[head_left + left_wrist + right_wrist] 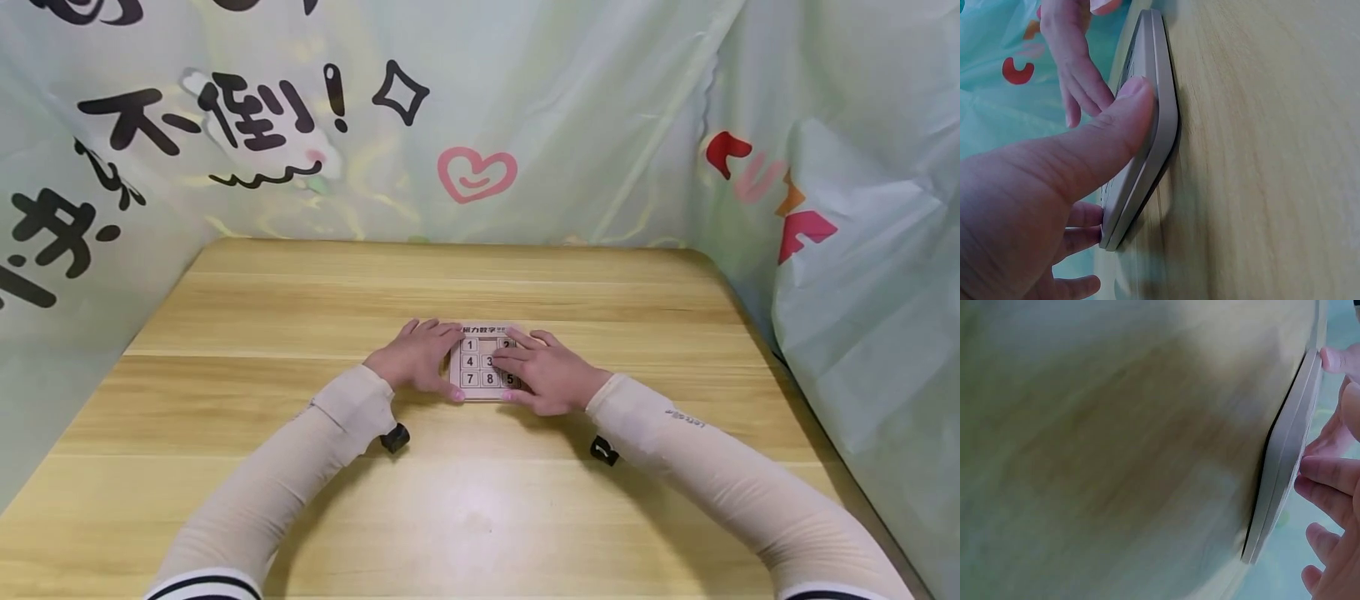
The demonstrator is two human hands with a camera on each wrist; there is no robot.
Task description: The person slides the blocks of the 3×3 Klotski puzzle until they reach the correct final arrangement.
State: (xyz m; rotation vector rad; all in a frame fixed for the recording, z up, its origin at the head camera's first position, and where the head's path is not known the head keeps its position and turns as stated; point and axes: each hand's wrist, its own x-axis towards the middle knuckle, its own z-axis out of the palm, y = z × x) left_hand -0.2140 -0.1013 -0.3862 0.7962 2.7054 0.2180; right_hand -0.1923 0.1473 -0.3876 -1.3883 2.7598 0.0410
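A pale number sliding puzzle lies flat on the wooden table. Its readable tiles are 1 and 2 above, 4 and 3 in the middle row, then 7, 8 and 5. An uncovered slot sits between 1 and 2. My left hand holds the puzzle's left side, thumb on the near corner and fingers at the far corner. From the right, my right hand reaches over the board with extended fingers touching the tiles near the 3. It hides the middle row's right tile.
A printed cloth with black characters and a pink heart hangs behind the table and along its sides. Both forearms wear beige sleeves, with a small black device under the left wrist and another under the right.
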